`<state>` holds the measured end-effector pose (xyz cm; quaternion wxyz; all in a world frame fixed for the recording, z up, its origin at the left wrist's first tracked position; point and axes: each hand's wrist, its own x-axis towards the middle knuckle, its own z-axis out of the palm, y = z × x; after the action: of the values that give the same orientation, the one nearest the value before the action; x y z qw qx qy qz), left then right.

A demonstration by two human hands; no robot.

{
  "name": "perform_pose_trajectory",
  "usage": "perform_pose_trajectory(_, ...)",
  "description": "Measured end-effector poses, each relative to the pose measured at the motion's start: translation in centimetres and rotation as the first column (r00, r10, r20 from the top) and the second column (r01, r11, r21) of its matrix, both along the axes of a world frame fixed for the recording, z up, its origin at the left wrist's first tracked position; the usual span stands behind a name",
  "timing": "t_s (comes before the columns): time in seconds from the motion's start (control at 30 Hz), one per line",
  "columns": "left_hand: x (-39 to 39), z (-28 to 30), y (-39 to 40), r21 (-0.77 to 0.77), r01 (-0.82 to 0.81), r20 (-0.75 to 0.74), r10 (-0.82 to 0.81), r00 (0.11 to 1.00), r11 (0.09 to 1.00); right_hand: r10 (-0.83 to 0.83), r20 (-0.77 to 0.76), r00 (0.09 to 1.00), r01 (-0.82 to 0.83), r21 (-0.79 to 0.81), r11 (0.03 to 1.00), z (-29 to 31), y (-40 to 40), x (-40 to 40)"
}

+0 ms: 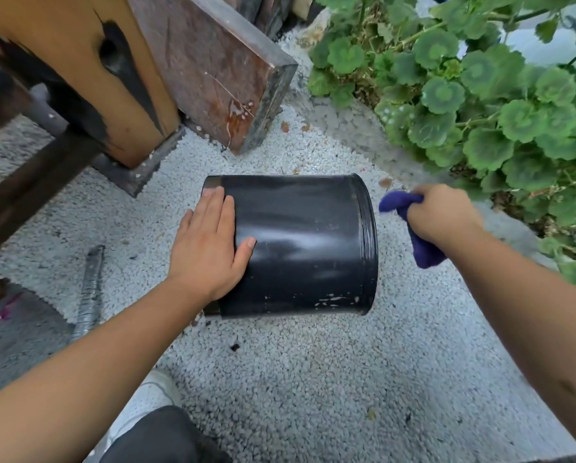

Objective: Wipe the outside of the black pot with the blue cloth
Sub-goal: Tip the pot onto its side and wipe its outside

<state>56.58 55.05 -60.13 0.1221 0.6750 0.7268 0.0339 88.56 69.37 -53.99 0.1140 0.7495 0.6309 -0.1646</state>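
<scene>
— Pot [300, 242] position? Hands?
— Frame centre, on its side, long axis left-right. Left hand [209, 245] presses flat on it; right hand [446, 215] grips the blue cloth [420, 252] just right of its rim.

Under your flat left hand [209, 248] the black pot [300, 245] looks like smooth plastic with a soft sheen, streaked by pale highlights and flecked with whitish scuffs near its lower edge; fine ridges ring the rim end. The blue cloth [413, 228] bunched in your right hand [446, 212] is soft, matt and fuzzy. The ground [313, 379] is rough pale pebbled gravel. The post [89, 71] is orange-brown wood with dark, cracked patches. The slab [213, 68] beside it looks worn, reddish and matt, stained near one corner. The leaves [463, 105] are matt green.
</scene>
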Motion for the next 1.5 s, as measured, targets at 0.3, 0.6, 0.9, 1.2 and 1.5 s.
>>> perform_pose_trajectory(0.3,0.1,-0.1,0.0,-0.002,-0.003,-0.022,0.003,1.0,1.0,0.632,-0.026,0.775,-0.606,0.254,0.754,0.2,0.2,-15.1)
perform_pose_trajectory(0.6,0.1,-0.1,0.1,-0.041,0.014,-0.089,-0.018,0.996,0.999,0.437,0.323,0.839,-0.387,-0.208,0.898,1.2,3.8,-8.5)
perform_pose_trajectory(0.9,-1.9,-1.0,-2.2,0.11,-0.009,0.259,-0.02,0.966,0.994,0.139,-0.177,0.974,-0.191,-0.318,0.929,0.1,-2.8,0.3)
perform_pose_trajectory(1.2,-0.4,-2.3,-6.7,-0.102,-0.158,0.644,0.186,0.742,0.982,-0.164,-0.511,0.844,-0.09,-0.435,0.896,0.0,-6.9,-1.1)
perform_pose_trajectory(1.5,-2.2,1.8,-0.9,-0.191,-0.306,0.783,0.333,0.526,0.933,-0.496,-0.742,0.451,-0.011,-0.56,0.828,3.6,-2.2,-1.2)
